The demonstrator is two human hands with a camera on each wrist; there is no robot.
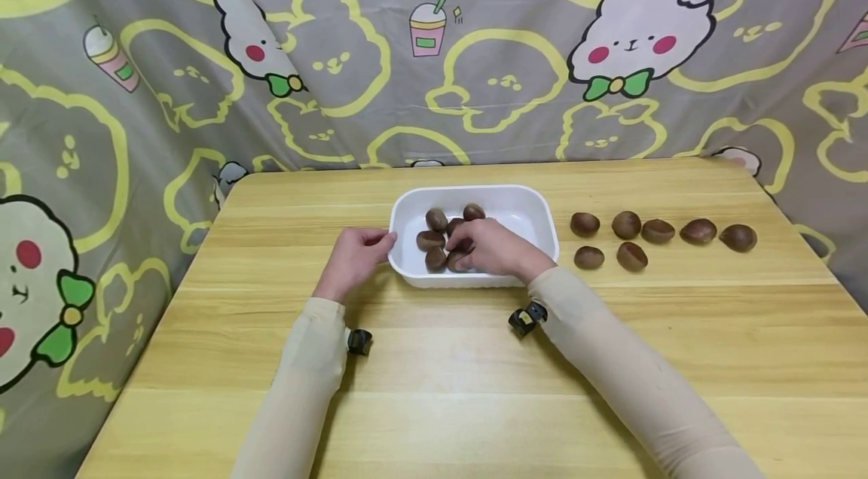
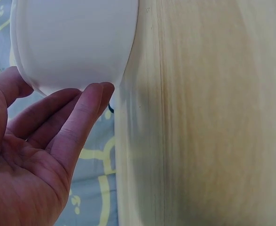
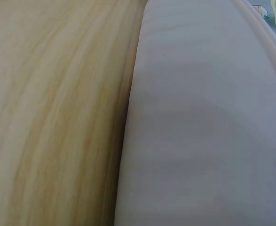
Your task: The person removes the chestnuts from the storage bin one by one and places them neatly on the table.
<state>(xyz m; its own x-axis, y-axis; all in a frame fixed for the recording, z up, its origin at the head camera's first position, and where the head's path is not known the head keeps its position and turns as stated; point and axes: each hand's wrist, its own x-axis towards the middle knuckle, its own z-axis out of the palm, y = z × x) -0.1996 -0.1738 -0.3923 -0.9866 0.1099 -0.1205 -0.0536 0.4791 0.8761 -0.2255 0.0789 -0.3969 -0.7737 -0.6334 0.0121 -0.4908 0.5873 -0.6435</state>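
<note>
Wooden table: left hand fingers relaxed, touching white tub; right hand pinching chestnut.

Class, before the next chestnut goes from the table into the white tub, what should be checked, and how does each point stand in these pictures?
1. Left hand steadies the white tub: ok, fingers touch its left wall.
2. Right hand out of the tub: not ok, it is inside, over the chestnuts in the tub.
3. Right hand has let go of its chestnut: cannot tell, the fingers hide it.
4. Chestnuts on the table waiting to the right: ok, seven lie there.
5. Room left in the tub: ok, its right half is bare.
6. Tub flat on the table: ok.
</note>
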